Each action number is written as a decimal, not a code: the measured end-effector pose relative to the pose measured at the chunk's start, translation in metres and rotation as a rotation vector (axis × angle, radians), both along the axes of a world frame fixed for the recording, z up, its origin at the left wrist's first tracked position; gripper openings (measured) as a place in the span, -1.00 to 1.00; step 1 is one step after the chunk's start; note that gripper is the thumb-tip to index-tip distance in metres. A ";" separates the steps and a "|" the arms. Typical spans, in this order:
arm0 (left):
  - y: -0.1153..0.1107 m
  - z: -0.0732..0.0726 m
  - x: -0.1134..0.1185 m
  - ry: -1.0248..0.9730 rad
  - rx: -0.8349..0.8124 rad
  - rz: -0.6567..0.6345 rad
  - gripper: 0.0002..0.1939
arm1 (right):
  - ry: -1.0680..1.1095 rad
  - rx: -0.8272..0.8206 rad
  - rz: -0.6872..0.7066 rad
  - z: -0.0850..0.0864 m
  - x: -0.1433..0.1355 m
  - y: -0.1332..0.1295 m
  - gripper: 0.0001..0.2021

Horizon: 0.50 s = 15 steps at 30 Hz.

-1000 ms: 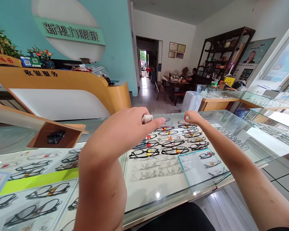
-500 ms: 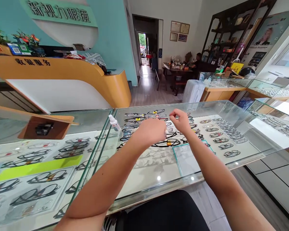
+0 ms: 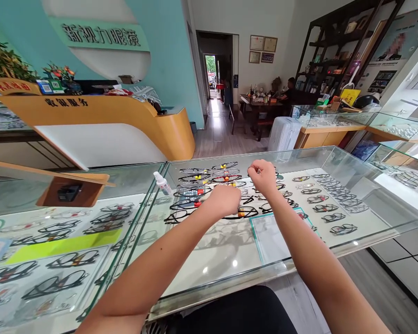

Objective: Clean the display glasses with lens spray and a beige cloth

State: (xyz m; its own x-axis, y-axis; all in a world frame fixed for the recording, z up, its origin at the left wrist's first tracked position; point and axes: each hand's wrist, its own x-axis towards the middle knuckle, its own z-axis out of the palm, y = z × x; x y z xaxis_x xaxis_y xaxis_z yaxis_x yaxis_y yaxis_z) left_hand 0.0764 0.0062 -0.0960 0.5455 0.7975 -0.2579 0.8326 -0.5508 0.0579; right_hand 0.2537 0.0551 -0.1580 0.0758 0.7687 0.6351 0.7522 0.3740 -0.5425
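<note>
My left hand (image 3: 225, 200) is closed above the glass display counter (image 3: 226, 253), its fingers curled down and mostly hidden. Just beyond it, to the right, my right hand (image 3: 263, 177) is closed too, thumb against the fingers. What either hand holds, if anything, cannot be made out. Around both hands lie rows of eyeglasses (image 3: 177, 217), some with yellow or red tags. Black-rimmed eyeglasses (image 3: 248, 212) show at the left fingers' lower side. A small white spray bottle (image 3: 162, 183) stands to the left of the rows.
A teal-edged clear panel (image 3: 277, 234) lies near the front edge. More eyeglasses (image 3: 343, 229) fill the right side. On the left are a wooden stand (image 3: 90, 192) and another glass case (image 3: 101, 260). A silver suitcase (image 3: 284, 133) stands behind; a person (image 3: 290, 88) sits farther back.
The view has shifted slightly. My left hand sits a little lower among the eyeglasses, uncovering more of the left rows. My right hand stays closed in nearly the same place.
</note>
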 end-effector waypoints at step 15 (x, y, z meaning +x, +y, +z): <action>-0.017 0.061 -0.065 -0.807 -0.029 0.165 -0.75 | 0.049 -0.035 -0.011 0.000 0.009 0.001 -0.69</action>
